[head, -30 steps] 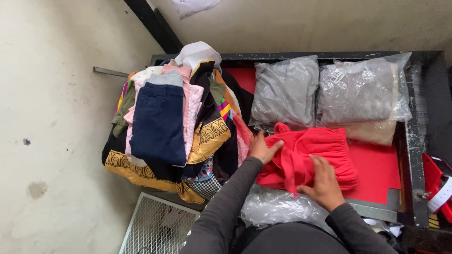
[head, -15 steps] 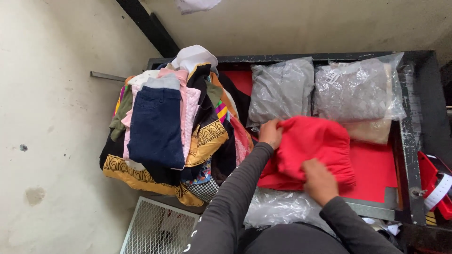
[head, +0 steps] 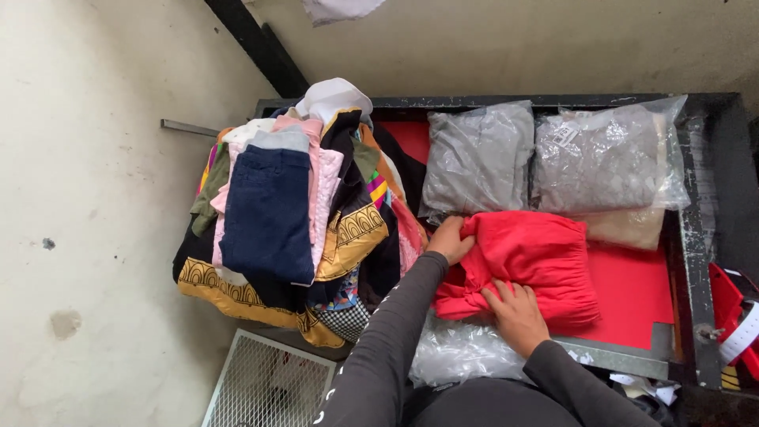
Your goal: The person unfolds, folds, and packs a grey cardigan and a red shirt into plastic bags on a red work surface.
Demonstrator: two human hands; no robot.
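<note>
Right now both hands are on a red garment that lies bunched on the red worktop. The left hand grips the garment's upper left edge, fingers curled shut on a fold of the cloth. The right hand presses flat on the lower part of the garment, fingers spread and pointing up and left, palm down rather than clamped. Both arms wear dark grey sleeves. Just left of the left hand sits a tall pile of clothes, with a navy piece on top, pink cloth beside it, and black cloth with gold trim hanging over the near edge. Just above the left hand lies a clear bag with grey cloth, and right of that, above the garment, a larger clear bag lies over a beige piece. Below the right hand, at the worktop's near edge, lies a crumpled clear bag, partly under the garment. A black frame rims the worktop well to the right of the right hand. Far left and below the left arm, a white wire grille rests on the pale floor.
</note>
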